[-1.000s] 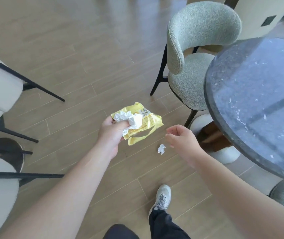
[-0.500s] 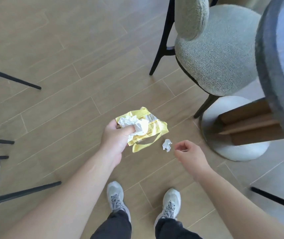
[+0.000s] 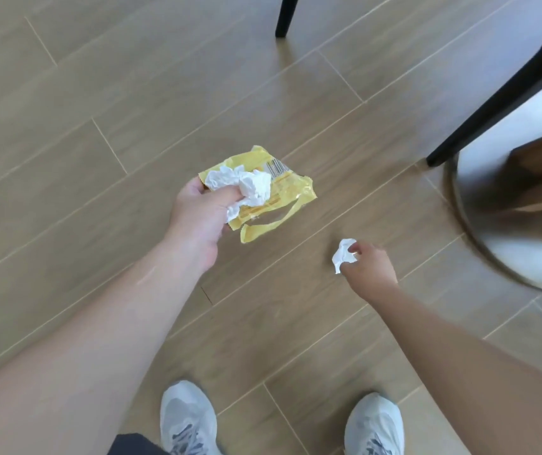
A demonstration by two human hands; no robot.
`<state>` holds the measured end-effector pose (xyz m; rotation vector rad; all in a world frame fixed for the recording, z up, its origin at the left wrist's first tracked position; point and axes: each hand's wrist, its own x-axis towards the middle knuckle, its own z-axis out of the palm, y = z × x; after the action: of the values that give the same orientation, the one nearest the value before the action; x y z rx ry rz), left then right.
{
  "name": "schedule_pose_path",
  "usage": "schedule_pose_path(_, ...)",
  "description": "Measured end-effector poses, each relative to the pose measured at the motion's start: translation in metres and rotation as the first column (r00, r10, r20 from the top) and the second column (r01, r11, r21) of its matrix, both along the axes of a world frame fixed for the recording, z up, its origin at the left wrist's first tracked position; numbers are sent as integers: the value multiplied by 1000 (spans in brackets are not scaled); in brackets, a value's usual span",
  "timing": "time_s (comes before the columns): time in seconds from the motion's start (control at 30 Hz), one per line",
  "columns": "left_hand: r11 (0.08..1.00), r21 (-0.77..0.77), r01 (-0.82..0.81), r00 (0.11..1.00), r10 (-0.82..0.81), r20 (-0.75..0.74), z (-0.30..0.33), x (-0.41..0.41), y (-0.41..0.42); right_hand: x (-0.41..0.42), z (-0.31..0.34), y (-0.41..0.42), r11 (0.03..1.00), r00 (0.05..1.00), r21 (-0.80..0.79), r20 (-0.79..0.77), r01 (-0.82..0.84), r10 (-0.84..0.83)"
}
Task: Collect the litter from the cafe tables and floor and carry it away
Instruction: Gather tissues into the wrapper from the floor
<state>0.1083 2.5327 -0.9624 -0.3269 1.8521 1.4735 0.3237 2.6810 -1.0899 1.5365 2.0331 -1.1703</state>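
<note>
Tissue scrap point(image 3: 343, 255) in right hand point(image 3: 370, 269)

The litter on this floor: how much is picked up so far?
Already gathered: the left hand grips a yellow wrapper and crumpled tissue. In hand: the right hand pinches a small paper scrap at the wooden floor. Left: carrying it away.

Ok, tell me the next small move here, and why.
Probably lift the small crumpled tissue off the floor and tuck it in with the rest. The right hand is already pinching it at floor level, and the left hand holds the yellow wrapper and a tissue wad, so that bundle seems the natural place.
</note>
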Motion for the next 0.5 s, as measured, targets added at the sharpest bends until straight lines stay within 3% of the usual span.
schedule_pose_path(0.3, 999, -36, 13, 1000, -13, -13, -69, -7, -19, -8, -90, -11, 949, 964, 186, 129, -254, 233)
schedule_pose_path(0.5, 1000, -10, 1, 1000, -1, -22, -39, -10, -25, -18, -65, -9, 980, 984, 134, 119, -146, 130)
